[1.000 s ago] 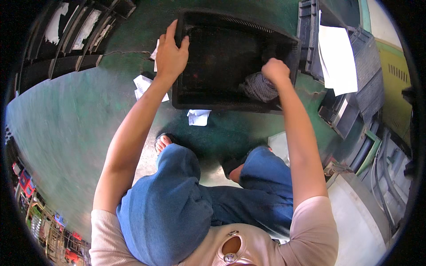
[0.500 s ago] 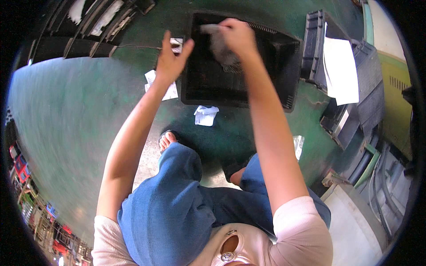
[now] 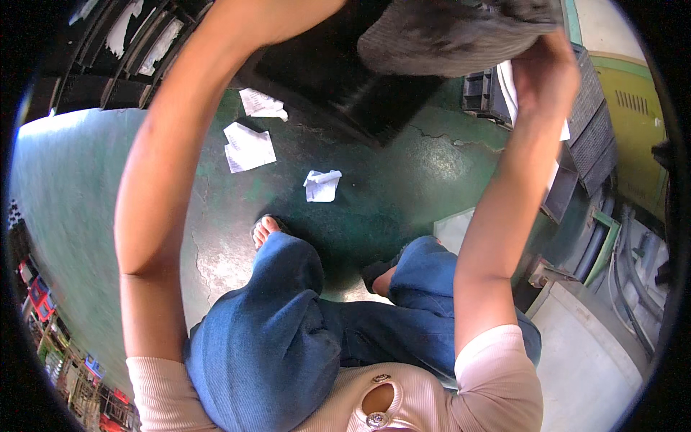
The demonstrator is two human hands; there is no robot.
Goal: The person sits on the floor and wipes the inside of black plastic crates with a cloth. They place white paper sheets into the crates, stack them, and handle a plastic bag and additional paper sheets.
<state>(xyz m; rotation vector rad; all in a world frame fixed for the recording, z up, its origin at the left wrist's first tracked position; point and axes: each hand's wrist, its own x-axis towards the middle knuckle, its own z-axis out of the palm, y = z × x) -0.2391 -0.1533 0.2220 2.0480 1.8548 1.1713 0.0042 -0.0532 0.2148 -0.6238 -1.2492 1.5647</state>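
Changed within the last second: black crate (image 3: 309, 79), formerly flat on green floor (image 3: 403, 209), now tilted, blurred by motion and apparently raised at least in part; grey ribbed cloth (image 3: 446, 39), formerly inside crate, now across crate's upper right

Meaning, by judgement: work now on a lifted, turned crate, with support as well as cloth to manage; crate face nearest cloth impossible to tell

Right hand (image 3: 543, 75): just right of crate, apparently closed round right end of cloth; individual fingers mostly hidden, exact grip impossible to tell

Left hand (image 3: 302, 13): at crate's upper left, only wrist end in view; fingers out of sight, spread and hold impossible to tell

Cloth, relative to fingers: bunched, most of its bulk left of right hand, toward crate

Also listed: upper paper (image 3: 260, 104), just below left of crate; folded paper (image 3: 250, 147) and crumpled paper (image 3: 322, 187), farther below crate
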